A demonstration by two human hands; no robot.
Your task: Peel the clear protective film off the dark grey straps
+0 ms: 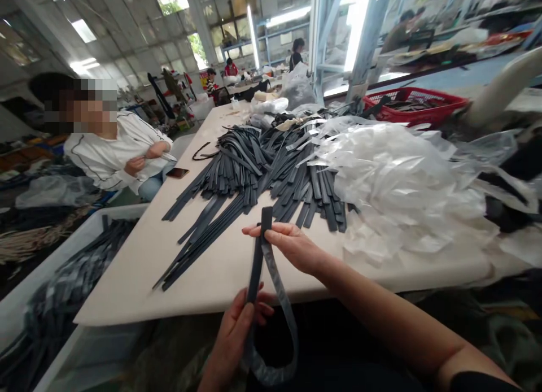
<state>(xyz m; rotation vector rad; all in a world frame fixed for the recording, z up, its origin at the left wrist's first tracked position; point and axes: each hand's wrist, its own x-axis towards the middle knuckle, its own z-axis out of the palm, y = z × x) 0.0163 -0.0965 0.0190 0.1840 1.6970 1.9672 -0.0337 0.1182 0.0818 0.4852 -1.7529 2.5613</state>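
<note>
A dark grey strap (256, 268) is stretched between my two hands, just over the table's near edge. My right hand (292, 242) pinches its upper end between thumb and fingers, with the squared tip poking up. Lower down, my left hand (241, 318) closes round the strap. From the upper end a paler, shiny strip (279, 290) hangs in a loop below my hands; I cannot tell if it is the strap's other face or a separate band. Beyond my hands lie heaps of similar dark straps (237, 160) on the table (135, 279).
Clear plastic strips (398, 177) are piled at the right, in front of a red basket (415, 104). A phone (178, 173) lies on the left edge. A white bin (95, 225) of dark straps stands lower left, near a seated person (118, 143) in white.
</note>
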